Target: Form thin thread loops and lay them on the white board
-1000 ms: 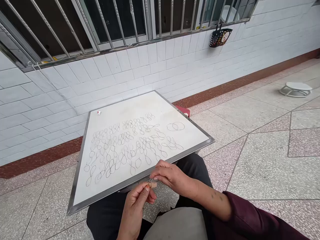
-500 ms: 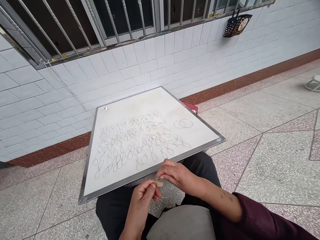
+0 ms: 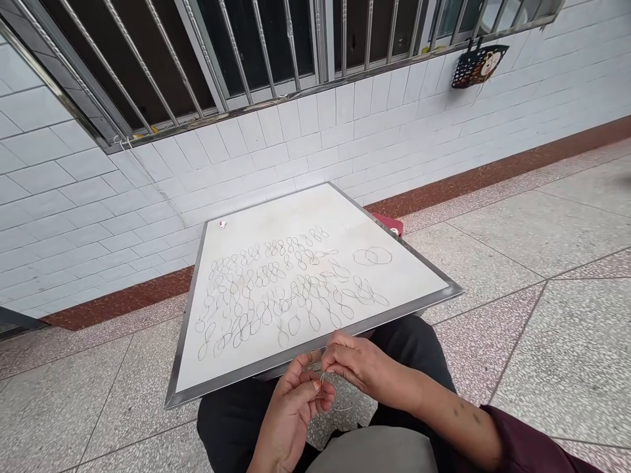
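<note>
Just in front of the table's near edge, above my lap, my two hands meet at a thin wire-like strand [image 3: 323,378]. My right hand [image 3: 365,366] is closed, pinching the strand between thumb and fingers from above. Lower and to the left, my left hand [image 3: 300,402] has its thumb against the strand, with the other fingers loosely curled. Part of the strand curves below the hands. On the white tabletop [image 3: 276,220] lie several rows of thin twisted loops [image 3: 242,328], many shaped like a figure eight. Two larger overlapping rings [image 3: 373,256] lie to their right.
A grey metal edge [image 3: 315,343] frames the table, which stands against a white tiled wall [image 3: 296,154]. A small white-and-red item [image 3: 223,225] sits at its far left corner. Behind its right side shows a red object [image 3: 389,223]. A dark patterned bag [image 3: 478,66] hangs from the window bars.
My left hand's fingers have loosened and spread somewhat, and the tan piece seen at its fingertips earlier no longer shows. My right hand keeps its pinch. The whole view has shifted slightly.
</note>
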### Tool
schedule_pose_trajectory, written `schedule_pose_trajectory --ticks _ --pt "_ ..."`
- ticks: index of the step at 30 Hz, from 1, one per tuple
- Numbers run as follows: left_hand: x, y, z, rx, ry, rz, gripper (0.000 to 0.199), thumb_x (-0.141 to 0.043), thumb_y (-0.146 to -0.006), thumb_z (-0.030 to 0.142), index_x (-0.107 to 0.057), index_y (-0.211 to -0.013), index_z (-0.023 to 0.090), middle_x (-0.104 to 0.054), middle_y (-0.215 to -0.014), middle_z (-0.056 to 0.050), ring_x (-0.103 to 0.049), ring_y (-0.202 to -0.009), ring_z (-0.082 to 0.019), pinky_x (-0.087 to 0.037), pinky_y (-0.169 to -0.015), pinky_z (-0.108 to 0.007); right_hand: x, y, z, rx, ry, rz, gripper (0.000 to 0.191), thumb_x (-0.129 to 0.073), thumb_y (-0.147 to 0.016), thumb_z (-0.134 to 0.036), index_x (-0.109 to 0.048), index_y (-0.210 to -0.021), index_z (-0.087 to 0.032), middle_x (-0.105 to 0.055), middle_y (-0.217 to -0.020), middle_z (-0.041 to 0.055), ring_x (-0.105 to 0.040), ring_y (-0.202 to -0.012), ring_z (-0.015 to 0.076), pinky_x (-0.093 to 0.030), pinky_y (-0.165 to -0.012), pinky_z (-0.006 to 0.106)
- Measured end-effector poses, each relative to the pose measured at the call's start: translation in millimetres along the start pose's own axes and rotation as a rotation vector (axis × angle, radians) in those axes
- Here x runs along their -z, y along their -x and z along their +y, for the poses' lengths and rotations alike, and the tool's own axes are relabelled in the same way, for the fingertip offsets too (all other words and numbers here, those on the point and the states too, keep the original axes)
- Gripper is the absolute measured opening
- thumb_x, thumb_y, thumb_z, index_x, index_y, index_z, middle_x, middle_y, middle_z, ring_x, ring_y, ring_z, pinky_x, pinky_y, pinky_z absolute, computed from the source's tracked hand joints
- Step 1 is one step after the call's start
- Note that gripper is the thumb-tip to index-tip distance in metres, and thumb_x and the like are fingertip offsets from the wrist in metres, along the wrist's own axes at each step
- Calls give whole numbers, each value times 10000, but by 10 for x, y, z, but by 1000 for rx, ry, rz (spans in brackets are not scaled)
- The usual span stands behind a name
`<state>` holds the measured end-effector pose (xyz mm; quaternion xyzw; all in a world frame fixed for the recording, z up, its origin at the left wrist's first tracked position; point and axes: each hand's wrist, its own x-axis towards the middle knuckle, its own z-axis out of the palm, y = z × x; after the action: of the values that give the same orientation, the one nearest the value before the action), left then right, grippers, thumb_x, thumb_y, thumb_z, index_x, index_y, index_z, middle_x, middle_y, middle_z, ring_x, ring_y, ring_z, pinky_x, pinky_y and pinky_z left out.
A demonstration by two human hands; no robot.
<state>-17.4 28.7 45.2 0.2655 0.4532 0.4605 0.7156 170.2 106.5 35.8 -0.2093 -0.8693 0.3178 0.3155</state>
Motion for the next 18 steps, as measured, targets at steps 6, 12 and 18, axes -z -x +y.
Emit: schedule_pose_trajectory --ticks 6,12,18 --pt "38 -16 -48 -32 98 -25 518 -794 -778 224 -630 -1269 212 -639 -806 -24 -590 -726 -139 -460 -756 -302 -4 -12 32 -19 -44 1 242 -445 -1044 -307 -647 -1009 -177 -583 -927 59 -571 -815 144 -497 -719 255" --pt "32 -18 -66 -119 -52 38 560 -813 -765 284 -610 -1286 245 -644 -798 -9 -582 -677 -128 -439 -685 -272 0 -13 69 -34 -94 -24 284 -459 -1040 -375 -651 -945 -189 -563 -894 48 -566 -796 144 -490 -706 253" --pt "1 0 -41 -95 -31 8 504 -797 -784 368 -646 -1241 220 -661 -809 -29 -599 -649 -133 -464 -687 -302 13 -14 49 -19 -81 -15 326 -425 -1049 -406 -643 -942 -187 -568 -886 51 -560 -796 149 -485 -711 260"
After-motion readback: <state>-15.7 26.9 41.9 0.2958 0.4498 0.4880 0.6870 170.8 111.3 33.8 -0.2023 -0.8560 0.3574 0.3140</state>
